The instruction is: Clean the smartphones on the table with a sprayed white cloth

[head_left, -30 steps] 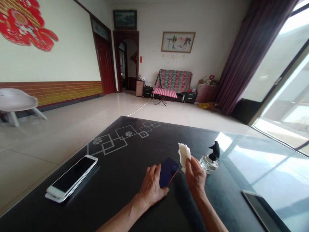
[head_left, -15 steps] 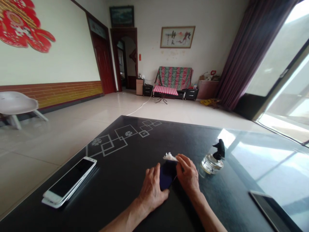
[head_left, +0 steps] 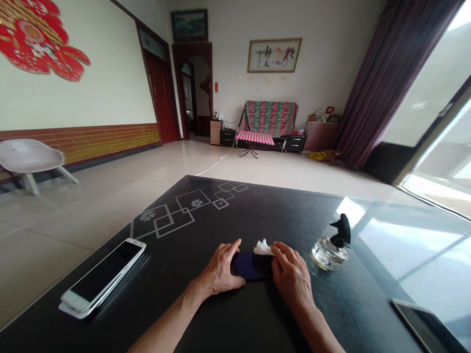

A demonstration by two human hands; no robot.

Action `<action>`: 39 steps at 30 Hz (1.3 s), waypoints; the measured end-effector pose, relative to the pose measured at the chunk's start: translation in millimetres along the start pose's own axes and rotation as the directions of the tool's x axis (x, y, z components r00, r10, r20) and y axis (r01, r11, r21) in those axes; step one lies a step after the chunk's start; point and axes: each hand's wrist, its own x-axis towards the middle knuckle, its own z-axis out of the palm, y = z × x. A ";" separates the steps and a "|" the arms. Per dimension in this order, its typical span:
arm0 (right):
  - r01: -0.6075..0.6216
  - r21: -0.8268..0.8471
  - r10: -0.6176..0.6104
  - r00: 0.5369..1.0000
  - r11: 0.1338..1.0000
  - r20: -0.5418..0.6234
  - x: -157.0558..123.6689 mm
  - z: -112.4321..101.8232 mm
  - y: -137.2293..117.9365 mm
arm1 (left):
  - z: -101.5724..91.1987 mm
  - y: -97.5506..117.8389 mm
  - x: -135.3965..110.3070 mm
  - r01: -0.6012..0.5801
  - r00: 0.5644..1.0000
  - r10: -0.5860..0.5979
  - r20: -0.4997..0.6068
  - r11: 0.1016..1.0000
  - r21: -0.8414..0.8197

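Note:
A dark blue phone (head_left: pixel 251 265) lies flat on the black glass table (head_left: pixel 228 215). My left hand (head_left: pixel 220 268) rests on its left end, fingers curved over the edge and holding it down. My right hand (head_left: pixel 290 274) presses a crumpled white tissue (head_left: pixel 263 247) against the phone's right end, its fingers bent over the tissue. The tissue's tip sticks out past my fingertips.
Two white phones (head_left: pixel 101 275) lie stacked at the table's left edge. A small glass bottle with a black spray top (head_left: pixel 330 248) stands right of my hands. Another device (head_left: pixel 423 321) lies at the lower right corner. A white chair (head_left: pixel 31 159) stands on the tiled floor.
The dark phone went from tilted up to flat on the table. My right hand lowered the tissue from held upright onto the phone. The left hand shifted left along the phone.

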 end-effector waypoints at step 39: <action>0.057 0.063 -0.073 0.954 0.996 0.290 -2.5 -2.9 -15.4 | -18.0 -23.0 13.3 -0.081 0.984 0.092 0.152 0.994 -0.080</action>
